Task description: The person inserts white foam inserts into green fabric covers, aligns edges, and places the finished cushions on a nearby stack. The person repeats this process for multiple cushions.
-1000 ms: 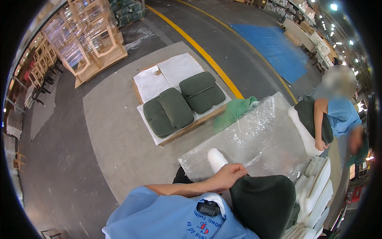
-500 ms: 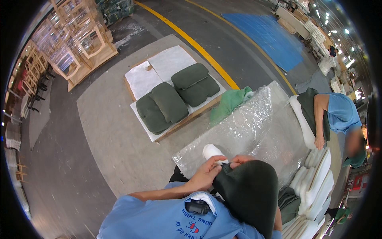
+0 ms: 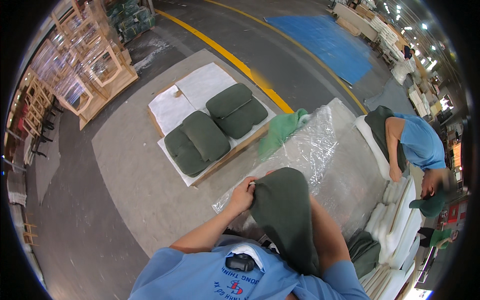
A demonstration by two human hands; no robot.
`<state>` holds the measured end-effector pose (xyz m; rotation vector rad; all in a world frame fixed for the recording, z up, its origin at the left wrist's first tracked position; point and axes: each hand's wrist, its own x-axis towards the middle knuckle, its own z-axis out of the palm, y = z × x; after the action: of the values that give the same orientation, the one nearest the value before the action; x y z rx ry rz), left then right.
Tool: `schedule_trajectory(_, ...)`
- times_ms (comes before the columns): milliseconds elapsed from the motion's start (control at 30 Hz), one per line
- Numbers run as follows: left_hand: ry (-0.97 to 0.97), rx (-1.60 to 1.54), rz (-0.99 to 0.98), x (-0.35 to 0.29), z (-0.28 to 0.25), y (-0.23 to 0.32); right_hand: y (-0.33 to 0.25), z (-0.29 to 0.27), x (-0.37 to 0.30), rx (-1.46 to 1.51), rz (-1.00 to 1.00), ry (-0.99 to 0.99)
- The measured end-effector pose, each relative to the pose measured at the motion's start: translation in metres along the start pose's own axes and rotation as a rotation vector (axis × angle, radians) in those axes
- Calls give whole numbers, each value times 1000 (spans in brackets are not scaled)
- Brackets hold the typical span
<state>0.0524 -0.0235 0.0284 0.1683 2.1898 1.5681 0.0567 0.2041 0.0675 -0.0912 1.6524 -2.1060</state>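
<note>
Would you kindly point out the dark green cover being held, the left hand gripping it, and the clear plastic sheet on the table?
dark green cover (image 3: pixel 285 220), head view, middle of the fabric.
left hand (image 3: pixel 242 196), head view, back of the hand.
clear plastic sheet (image 3: pixel 312 145), head view, crinkled middle.

Cover (image 3: pixel 285 220): dark green cloth, matt, soft weave. Table (image 3: pixel 350 165) under clear plastic sheet (image 3: pixel 310 150), glossy, crinkled. Cushions (image 3: pixel 215 127): same matt green fabric, on white matt padding over wood pallet (image 3: pixel 245 142). Foam slabs (image 3: pixel 395 230) at table's right edge: white, matt. Floor (image 3: pixel 125 170): grey concrete, rough, dull. Chair frames (image 3: pixel 95 65): bare wood w/ shiny wrap.
</note>
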Motion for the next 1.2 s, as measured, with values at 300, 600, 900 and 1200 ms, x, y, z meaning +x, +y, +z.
schedule_trajectory(300, -869, -28, -147, 52, -38, -31, 11, -7, -32, -131, 278, 472)
schedule_trajectory(600, -1081, 353, -36, 105, -38, -28, -75, 90, -344, -313, 399, 535)
schedule_trajectory(900, -1181, -170, -220, 116, -14, -5, -10, 238, -318, -635, 278, 1150)
schedule_trajectory(1200, -1359, 273, -141, 107, 0, -9, -83, 240, -293, -1098, -98, 1530)
